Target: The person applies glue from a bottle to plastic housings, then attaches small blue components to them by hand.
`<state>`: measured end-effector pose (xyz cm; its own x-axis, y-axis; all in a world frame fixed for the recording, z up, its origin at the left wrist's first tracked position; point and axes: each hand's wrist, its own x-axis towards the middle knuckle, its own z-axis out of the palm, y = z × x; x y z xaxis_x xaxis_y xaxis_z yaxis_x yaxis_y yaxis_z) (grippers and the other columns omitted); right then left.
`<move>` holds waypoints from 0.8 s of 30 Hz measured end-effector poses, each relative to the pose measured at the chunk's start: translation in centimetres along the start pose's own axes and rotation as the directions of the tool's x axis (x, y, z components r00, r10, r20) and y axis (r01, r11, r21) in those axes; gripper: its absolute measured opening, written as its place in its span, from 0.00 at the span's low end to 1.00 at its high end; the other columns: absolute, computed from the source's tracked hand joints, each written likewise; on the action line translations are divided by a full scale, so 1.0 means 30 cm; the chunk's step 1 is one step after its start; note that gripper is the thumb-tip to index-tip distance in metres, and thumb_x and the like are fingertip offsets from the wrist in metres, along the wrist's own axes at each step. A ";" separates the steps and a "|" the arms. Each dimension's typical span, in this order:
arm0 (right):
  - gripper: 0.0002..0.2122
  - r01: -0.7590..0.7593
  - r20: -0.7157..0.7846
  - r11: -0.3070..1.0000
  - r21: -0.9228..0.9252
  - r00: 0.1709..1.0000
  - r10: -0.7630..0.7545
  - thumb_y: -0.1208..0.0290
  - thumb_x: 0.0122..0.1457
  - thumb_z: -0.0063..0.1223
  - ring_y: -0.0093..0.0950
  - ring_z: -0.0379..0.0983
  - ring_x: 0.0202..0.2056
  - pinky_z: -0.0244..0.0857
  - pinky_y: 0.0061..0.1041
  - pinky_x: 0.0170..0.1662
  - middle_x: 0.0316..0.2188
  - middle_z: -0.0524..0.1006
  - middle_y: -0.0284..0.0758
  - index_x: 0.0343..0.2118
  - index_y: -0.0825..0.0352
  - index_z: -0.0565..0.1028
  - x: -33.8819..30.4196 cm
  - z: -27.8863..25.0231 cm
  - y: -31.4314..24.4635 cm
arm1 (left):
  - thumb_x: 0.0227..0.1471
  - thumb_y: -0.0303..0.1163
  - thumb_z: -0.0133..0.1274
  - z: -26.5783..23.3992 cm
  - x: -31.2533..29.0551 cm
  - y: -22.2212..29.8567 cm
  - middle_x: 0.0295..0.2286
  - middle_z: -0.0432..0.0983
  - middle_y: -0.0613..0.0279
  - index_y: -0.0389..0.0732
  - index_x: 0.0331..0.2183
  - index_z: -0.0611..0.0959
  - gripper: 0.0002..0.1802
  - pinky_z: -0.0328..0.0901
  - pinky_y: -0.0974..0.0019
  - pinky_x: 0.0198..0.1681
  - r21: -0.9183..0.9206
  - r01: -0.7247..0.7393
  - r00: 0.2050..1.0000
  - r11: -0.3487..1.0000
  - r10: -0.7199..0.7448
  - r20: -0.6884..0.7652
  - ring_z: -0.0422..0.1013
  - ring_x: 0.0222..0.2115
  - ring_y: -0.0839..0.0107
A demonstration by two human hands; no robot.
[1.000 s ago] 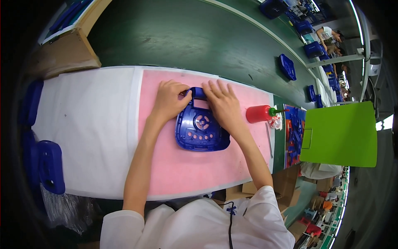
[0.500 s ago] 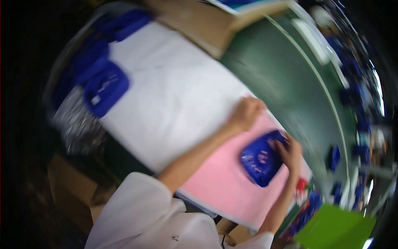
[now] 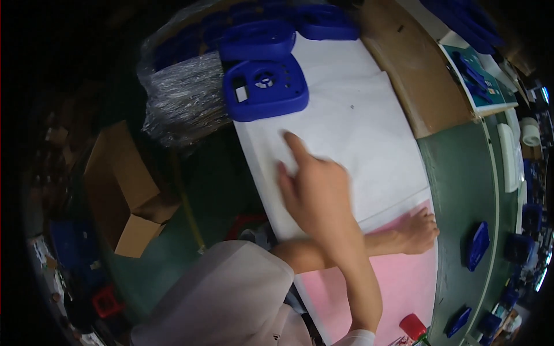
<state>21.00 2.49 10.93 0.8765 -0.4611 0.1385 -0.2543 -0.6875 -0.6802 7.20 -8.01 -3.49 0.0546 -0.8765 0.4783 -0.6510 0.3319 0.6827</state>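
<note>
My right hand (image 3: 318, 193) reaches over my left forearm, above the white sheet (image 3: 369, 121). It is empty, its thumb and index finger apart, and slightly blurred. Just beyond its fingertips lies a blue plastic casing (image 3: 277, 106) with a round vented opening, small holes and a white patch. My left hand (image 3: 420, 232) rests curled on the edge of the pink mat (image 3: 398, 282), beside the green surface. Its fingers are closed, and what they may hold is hidden.
More blue casings (image 3: 257, 39) sit behind, beside a clear plastic-wrapped stack (image 3: 187, 95). An opened cardboard box (image 3: 124, 190) stands at left. Blue parts (image 3: 478, 247) lie on the green surface (image 3: 459, 190) at right. A red-topped object (image 3: 413, 327) is near the lower edge.
My right hand has left the blue casing on the pink mat and swung left across my left arm. That casing no longer shows on the mat. The view has turned left.
</note>
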 end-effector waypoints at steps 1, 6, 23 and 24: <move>0.23 0.065 0.054 0.992 -0.104 0.997 -0.060 0.71 0.52 0.53 0.44 0.73 0.20 0.67 0.39 0.26 0.15 0.73 0.45 0.51 0.72 0.65 0.076 0.050 -0.013 | 0.43 0.31 0.47 -0.002 0.008 -0.005 0.23 0.73 0.50 0.38 0.19 0.75 0.08 0.64 0.53 0.34 -0.013 0.003 1.000 1.000 -0.003 0.001 0.69 0.27 0.52; 0.33 0.073 0.174 0.961 -0.265 0.984 -0.026 0.66 0.48 0.58 0.40 0.77 0.26 0.72 0.36 0.32 0.22 0.77 0.42 0.56 0.73 0.57 0.338 0.300 0.004 | 0.43 0.31 0.47 -0.010 0.008 -0.025 0.23 0.73 0.50 0.38 0.19 0.74 0.08 0.64 0.53 0.34 -0.085 -0.014 0.999 0.996 0.018 0.044 0.69 0.27 0.51; 0.16 0.053 0.211 0.940 -0.337 0.977 0.021 0.74 0.52 0.51 0.36 0.75 0.19 0.67 0.32 0.20 0.18 0.76 0.39 0.45 0.66 0.68 -0.246 -0.301 -0.050 | 0.44 0.30 0.47 0.097 0.012 0.137 0.21 0.71 0.50 0.38 0.18 0.73 0.08 0.64 0.54 0.33 -0.443 -0.111 0.972 0.890 0.190 0.139 0.68 0.27 0.50; 0.17 -0.050 0.163 0.988 -0.143 0.984 0.073 0.75 0.52 0.53 0.36 0.75 0.20 0.69 0.31 0.22 0.21 0.77 0.40 0.46 0.67 0.68 -0.303 -0.336 -0.040 | 0.44 0.29 0.46 0.088 0.001 0.122 0.20 0.70 0.50 0.38 0.17 0.72 0.09 0.64 0.55 0.33 -0.409 -0.120 0.977 0.905 0.181 0.114 0.68 0.26 0.50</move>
<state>9.21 1.87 17.75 0.9104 -0.4127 -0.0306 -0.3534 -0.7367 -0.5765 2.84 -7.75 -2.44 -0.1513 -0.8358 0.5277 -0.2856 0.5481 0.7862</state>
